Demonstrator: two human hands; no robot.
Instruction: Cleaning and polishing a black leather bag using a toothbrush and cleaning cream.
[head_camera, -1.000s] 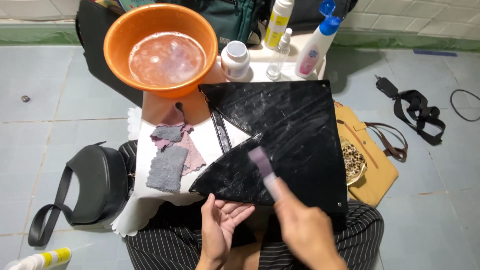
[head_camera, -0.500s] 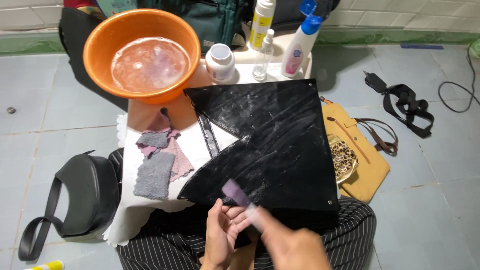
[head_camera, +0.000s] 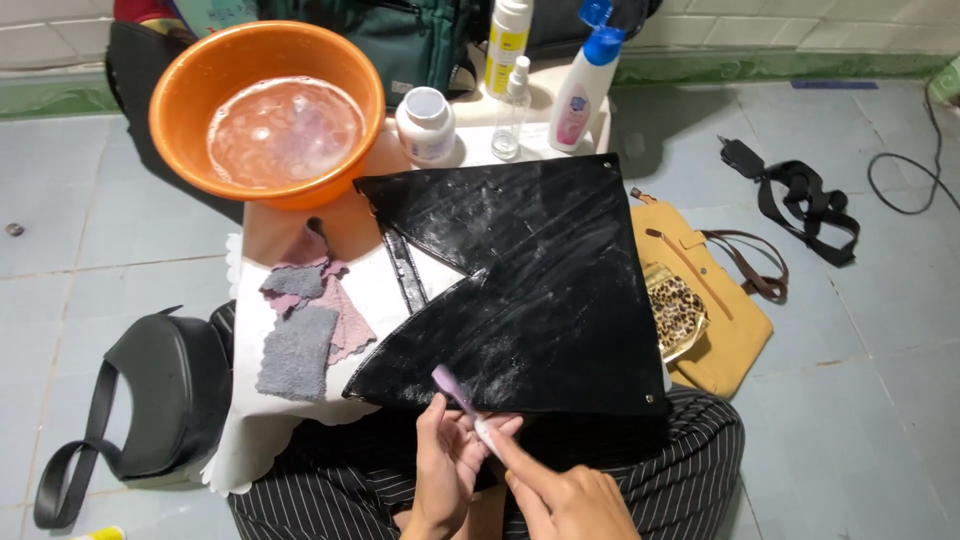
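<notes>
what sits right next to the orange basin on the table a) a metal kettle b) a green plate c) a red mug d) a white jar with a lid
d: a white jar with a lid stands just right of the orange basin, near the black bag.

The black bag (head_camera: 530, 290) looks like glossy leather streaked with white film, beside matt, nubbly cloths (head_camera: 300, 330) and a smooth orange plastic basin (head_camera: 190, 90).
</notes>
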